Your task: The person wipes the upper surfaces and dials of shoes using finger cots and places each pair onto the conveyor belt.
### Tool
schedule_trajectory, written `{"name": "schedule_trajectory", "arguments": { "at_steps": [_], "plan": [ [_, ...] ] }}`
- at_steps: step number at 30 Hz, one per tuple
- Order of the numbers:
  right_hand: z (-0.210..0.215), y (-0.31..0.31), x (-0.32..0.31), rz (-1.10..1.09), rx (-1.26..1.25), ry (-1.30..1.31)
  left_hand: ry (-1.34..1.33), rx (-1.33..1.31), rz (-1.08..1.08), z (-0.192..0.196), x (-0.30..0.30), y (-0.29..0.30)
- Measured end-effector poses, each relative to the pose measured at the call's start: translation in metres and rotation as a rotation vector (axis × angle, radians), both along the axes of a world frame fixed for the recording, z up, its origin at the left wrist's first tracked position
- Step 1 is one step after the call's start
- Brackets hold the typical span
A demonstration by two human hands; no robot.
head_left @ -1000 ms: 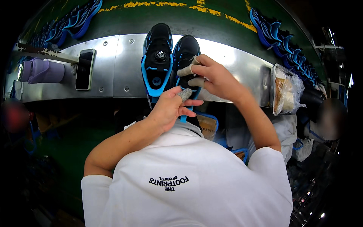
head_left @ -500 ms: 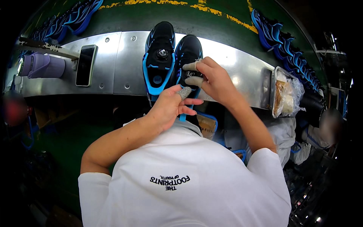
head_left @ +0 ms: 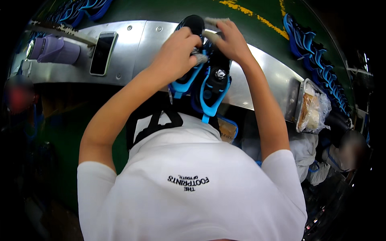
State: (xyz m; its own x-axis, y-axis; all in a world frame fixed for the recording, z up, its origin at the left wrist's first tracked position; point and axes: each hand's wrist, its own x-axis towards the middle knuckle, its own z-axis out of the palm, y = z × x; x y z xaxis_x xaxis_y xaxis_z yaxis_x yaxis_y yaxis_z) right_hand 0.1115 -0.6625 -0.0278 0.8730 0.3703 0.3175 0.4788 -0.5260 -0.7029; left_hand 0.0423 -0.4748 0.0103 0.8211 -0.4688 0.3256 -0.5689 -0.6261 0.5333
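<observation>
Two black sneakers with bright blue trim lie side by side on the metal bench, toes pointing away from me. My left hand [head_left: 175, 54] is over the left sneaker [head_left: 194, 23], its fingers curled down at the dial and tongue, mostly covering them. A grey cover wraps one of its fingertips. Over the front of the right sneaker [head_left: 217, 86] is my right hand [head_left: 229, 40], slightly blurred. Its pale-covered fingers are apart and reach toward the left sneaker's toe. The right sneaker's round dial [head_left: 220, 74] shows below it, and its heel overhangs the bench edge.
A phone [head_left: 103, 54] and a lilac mug [head_left: 59, 50] stand on the bench [head_left: 132, 52] at left. At right sits a metal tray [head_left: 300, 106] with plastic-wrapped contents. Rows of blue sneakers [head_left: 315, 56] line the floor beyond. A cardboard-filled basket [head_left: 228, 129] is below.
My left hand has moved from the right sneaker's heel up onto the left sneaker. My right hand has left the right sneaker's dial and moved to its front. The view has shifted.
</observation>
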Motion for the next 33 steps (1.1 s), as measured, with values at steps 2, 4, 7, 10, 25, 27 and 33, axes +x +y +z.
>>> {"name": "schedule_trajectory", "arguments": {
  "at_steps": [2, 4, 7, 10, 25, 27, 33],
  "plan": [
    [-0.034, 0.017, 0.020, -0.002, -0.011, 0.018, 0.251, -0.058, -0.122, 0.010, 0.009, 0.007],
    [-0.044, 0.024, 0.029, 0.011, -0.031, 0.004, 0.569, -0.190, -0.136, 0.016, 0.018, 0.014],
    [-0.040, 0.030, 0.031, 0.025, -0.060, 0.059, 0.478, -0.110, -0.143, 0.027, 0.012, 0.017],
    [-0.037, 0.028, 0.030, 0.003, -0.071, 0.094, 0.151, 0.014, 0.007, 0.005, 0.006, 0.007],
    [-0.033, 0.035, 0.032, -0.001, -0.093, 0.090, 0.190, -0.134, -0.089, 0.011, 0.004, 0.014],
    [-0.031, 0.035, 0.030, -0.009, -0.113, 0.111, 0.252, -0.096, 0.008, 0.008, 0.005, 0.012],
    [-0.032, 0.031, 0.030, 0.007, -0.097, 0.102, 0.654, -0.333, -0.098, 0.007, 0.013, 0.033]
  ]
}}
